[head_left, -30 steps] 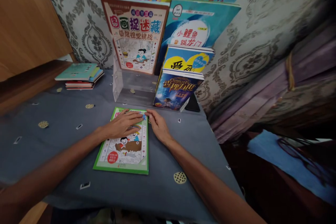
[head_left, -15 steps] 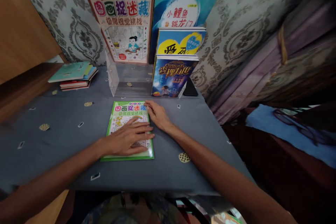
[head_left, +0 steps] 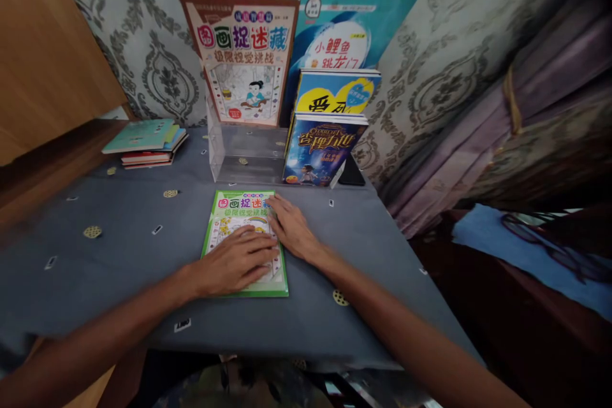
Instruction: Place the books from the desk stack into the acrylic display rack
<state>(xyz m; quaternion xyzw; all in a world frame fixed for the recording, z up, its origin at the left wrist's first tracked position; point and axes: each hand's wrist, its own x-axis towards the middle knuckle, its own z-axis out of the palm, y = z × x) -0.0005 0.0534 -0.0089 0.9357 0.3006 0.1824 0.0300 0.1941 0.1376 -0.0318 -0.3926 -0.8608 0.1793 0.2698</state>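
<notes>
A green-bordered picture book (head_left: 243, 212) lies closed and flat on the grey tablecloth, its colourful title at the far edge. My left hand (head_left: 239, 259) rests palm down across the cover, fingers stretched to the right, hiding much of the picture. At the book's upper right edge, my right hand (head_left: 294, 226) lies flat with its fingertips on the cover. Beyond the book stands a clear acrylic rack (head_left: 222, 162). It holds a brown-bordered book (head_left: 246, 64) on the left and a dark blue book (head_left: 322, 150) at the lower right.
Further books, including a teal one (head_left: 382, 19) and a blue-and-yellow one (head_left: 310, 92), stand in the rack. A small book stack (head_left: 143, 140) lies at the back left. Behind the rack's right side is a dark flat object (head_left: 352, 172). A purple curtain (head_left: 459, 140) hangs at right.
The view has tilted up and shifted left, showing more of the upper books. My right fingers have moved further onto the cover, and my left fingers have drawn slightly closer together.
</notes>
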